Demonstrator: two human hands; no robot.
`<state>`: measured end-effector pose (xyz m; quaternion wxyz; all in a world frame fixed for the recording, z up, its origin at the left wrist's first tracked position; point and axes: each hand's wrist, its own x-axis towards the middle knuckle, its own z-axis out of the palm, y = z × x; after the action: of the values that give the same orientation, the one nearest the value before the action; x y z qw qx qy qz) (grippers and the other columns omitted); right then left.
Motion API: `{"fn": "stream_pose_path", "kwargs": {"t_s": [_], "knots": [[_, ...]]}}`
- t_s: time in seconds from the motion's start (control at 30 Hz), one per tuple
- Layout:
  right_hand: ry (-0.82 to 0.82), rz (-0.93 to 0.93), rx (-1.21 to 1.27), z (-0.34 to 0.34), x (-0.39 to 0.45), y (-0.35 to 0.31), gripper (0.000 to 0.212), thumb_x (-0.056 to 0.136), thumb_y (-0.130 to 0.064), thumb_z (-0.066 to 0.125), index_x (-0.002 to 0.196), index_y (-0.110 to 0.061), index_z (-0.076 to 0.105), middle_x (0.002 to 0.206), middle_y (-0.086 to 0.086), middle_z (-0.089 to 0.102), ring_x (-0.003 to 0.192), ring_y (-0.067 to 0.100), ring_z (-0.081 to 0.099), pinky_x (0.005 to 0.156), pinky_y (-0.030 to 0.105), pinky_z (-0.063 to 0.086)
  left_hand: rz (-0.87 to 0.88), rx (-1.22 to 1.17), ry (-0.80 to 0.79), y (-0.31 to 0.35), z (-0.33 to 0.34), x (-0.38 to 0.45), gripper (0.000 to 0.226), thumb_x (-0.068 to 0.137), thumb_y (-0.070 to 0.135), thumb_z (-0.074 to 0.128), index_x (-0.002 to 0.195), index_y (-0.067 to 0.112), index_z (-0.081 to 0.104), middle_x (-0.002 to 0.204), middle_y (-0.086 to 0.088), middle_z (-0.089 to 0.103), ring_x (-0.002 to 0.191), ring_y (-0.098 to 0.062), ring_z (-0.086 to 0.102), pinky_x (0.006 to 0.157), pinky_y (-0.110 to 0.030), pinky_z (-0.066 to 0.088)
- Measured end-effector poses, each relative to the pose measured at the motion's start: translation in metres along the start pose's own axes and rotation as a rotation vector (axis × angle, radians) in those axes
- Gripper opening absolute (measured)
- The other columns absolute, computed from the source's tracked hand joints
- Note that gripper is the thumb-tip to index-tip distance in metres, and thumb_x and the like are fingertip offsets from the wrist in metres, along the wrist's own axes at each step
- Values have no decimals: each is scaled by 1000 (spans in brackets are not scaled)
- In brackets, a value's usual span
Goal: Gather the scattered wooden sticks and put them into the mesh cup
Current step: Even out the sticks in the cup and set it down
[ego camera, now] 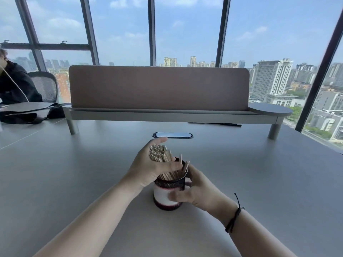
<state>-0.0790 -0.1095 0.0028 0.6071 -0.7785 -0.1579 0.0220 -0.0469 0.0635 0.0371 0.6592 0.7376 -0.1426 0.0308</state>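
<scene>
Sticks, a thick bundle of thin wooden ones, sit in my left hand; my fingers and thumb curl round the bundle's middle, and the rounded upper ends fan out above my palm; the lower ends reach down into the mesh cup, which stands upright on the grey table directly below and just right of that hand; a few loose sticks lean inside the cup against its far rim, poking above it. My right hand grips the cup from its right side, thumb across the front of its pale middle band, fingers wrapped behind; the thumb looks blurred. A black cord bracelet circles my right wrist. Beyond the cup, well apart, lies an oval cable port in the tabletop; further back stands a brown desk divider on a raised shelf; behind it, tall windows show a city skyline. At far left another person sits in dark clothing beside a mesh chair.
</scene>
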Motion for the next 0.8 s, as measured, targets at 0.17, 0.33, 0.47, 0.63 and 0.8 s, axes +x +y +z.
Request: {"fn": "stream_pose_path", "kwargs": {"t_s": [0.17,0.33,0.47,0.63,0.8], "knots": [[123,-21,-72,20,-3,2,84,49,-28,95,121,-33,52,110,-12,72,102,1,67,88,30,56,64,421,75,18,13,2,95,55,54,92,137,43,46,132,15,53,123,-4,48,101,-25,39],[91,-51,-119,14,3,-2,64,59,-14,83,118,-23,58,105,1,73,99,19,71,86,49,58,123,600,-289,28,13,5,81,59,61,87,130,52,50,123,26,59,113,9,55,102,-23,45],[45,-51,-110,7,2,-4,49,59,-11,81,104,-25,67,103,3,74,99,22,71,89,46,57,161,546,-198,29,20,19,35,71,46,85,102,36,72,90,24,70,86,7,64,82,-20,49],[38,-44,-79,4,2,-4,59,59,-14,81,114,-20,61,110,4,72,105,27,68,94,54,53,-3,350,-121,29,21,31,20,73,35,82,81,18,76,79,-6,75,73,-17,70,81,-40,56],[36,-38,-91,5,3,2,63,59,-16,81,117,-17,57,111,8,70,105,30,67,92,57,52,-43,283,-43,23,23,25,68,60,61,82,121,36,66,120,4,69,109,-12,64,102,-40,49]]}}
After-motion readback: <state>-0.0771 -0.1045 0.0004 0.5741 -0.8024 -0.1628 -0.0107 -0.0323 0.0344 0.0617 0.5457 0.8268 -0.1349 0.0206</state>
